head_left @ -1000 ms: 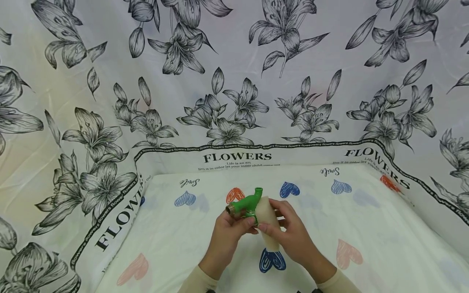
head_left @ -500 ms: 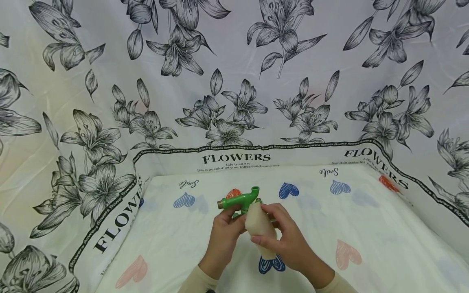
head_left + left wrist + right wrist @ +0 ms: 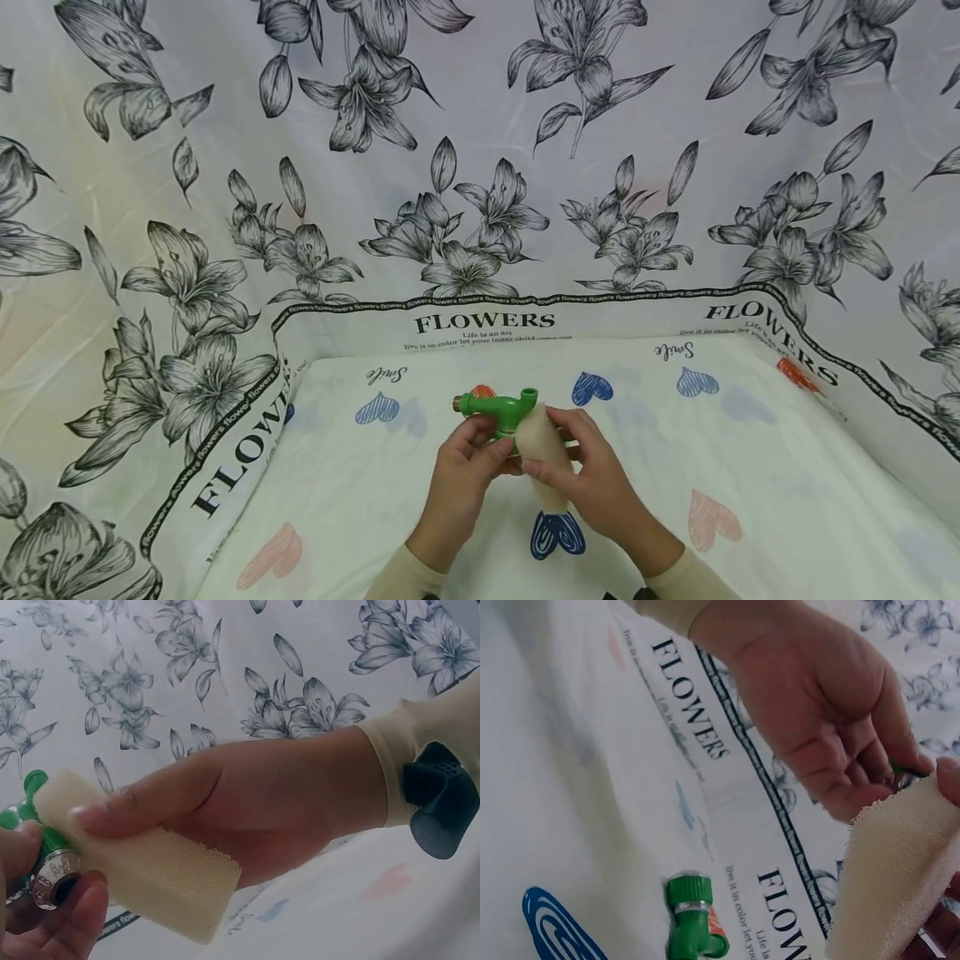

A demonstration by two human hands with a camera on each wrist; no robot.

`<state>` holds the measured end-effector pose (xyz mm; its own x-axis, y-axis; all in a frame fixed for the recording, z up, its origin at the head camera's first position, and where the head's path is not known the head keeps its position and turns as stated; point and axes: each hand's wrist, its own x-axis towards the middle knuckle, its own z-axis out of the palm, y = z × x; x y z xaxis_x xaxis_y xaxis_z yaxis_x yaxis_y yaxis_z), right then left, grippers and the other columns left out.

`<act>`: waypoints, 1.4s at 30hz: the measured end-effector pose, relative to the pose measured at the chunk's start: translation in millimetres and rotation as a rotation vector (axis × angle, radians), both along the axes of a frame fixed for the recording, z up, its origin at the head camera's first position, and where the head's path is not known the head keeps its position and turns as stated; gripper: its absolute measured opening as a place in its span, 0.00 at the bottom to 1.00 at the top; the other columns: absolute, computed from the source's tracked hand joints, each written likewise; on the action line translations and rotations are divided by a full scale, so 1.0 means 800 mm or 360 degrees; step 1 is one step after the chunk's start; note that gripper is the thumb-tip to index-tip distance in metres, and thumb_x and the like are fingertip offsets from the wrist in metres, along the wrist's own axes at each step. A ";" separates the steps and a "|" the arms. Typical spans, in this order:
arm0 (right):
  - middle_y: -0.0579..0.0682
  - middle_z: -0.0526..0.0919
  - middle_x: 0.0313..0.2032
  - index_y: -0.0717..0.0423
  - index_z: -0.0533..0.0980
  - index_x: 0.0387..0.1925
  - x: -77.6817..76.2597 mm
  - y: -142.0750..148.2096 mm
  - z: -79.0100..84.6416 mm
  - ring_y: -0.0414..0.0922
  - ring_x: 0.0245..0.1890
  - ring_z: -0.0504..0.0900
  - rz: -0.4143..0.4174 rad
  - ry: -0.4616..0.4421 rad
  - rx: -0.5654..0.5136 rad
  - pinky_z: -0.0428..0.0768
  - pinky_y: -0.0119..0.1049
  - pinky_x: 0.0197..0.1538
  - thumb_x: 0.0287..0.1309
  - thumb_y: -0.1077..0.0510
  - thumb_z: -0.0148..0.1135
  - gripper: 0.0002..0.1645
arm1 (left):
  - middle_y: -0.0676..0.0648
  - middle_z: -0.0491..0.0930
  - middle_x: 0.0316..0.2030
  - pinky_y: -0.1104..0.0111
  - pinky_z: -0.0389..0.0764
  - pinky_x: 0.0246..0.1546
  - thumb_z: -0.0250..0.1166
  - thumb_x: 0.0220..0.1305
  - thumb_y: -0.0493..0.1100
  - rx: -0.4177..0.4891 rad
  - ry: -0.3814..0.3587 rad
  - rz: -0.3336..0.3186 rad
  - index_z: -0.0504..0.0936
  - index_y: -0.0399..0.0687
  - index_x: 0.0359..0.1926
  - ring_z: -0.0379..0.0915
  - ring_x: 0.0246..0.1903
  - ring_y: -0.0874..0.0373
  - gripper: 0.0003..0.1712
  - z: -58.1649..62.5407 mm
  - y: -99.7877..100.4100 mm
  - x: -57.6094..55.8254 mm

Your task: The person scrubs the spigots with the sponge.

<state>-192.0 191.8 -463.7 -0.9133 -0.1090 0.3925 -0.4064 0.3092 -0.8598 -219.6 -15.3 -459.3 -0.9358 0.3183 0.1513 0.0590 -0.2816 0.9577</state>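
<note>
The left hand (image 3: 465,473) pinches a green tap (image 3: 507,408) lying left to right; right of it, the right hand (image 3: 603,477) grips a beige sponge (image 3: 543,450) lengthwise near to far.

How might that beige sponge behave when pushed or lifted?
The sponge looks porous, so it is probably squeezable and light for its size. Its rough surface likely gives decent grip, and its flat faces suggest it would slide rather than roll.
</note>
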 end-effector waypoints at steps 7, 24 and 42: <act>0.46 0.77 0.60 0.49 0.74 0.74 -0.005 0.005 -0.006 0.53 0.57 0.79 -0.0028 -0.0031 -0.0025 0.85 0.42 0.55 0.68 0.51 0.78 0.38 | 0.36 0.85 0.53 0.60 0.90 0.50 0.69 0.77 0.36 -0.0001 0.0014 -0.0049 0.77 0.30 0.69 0.86 0.44 0.51 0.25 0.002 0.002 0.001; 0.42 0.78 0.59 0.44 0.75 0.73 0.010 -0.009 0.000 0.50 0.57 0.79 -0.0016 -0.0091 0.0038 0.84 0.49 0.56 0.64 0.48 0.82 0.40 | 0.40 0.87 0.53 0.67 0.85 0.57 0.72 0.73 0.32 -0.0224 0.0053 0.0292 0.76 0.35 0.63 0.84 0.55 0.47 0.22 -0.006 0.003 -0.005; 0.42 0.76 0.61 0.42 0.74 0.75 0.020 -0.012 0.008 0.50 0.59 0.77 0.0011 0.0096 0.0041 0.84 0.48 0.55 0.62 0.52 0.82 0.42 | 0.38 0.84 0.60 0.60 0.84 0.61 0.71 0.74 0.34 -0.0073 -0.0021 0.0140 0.75 0.51 0.75 0.81 0.61 0.44 0.32 -0.005 0.001 -0.005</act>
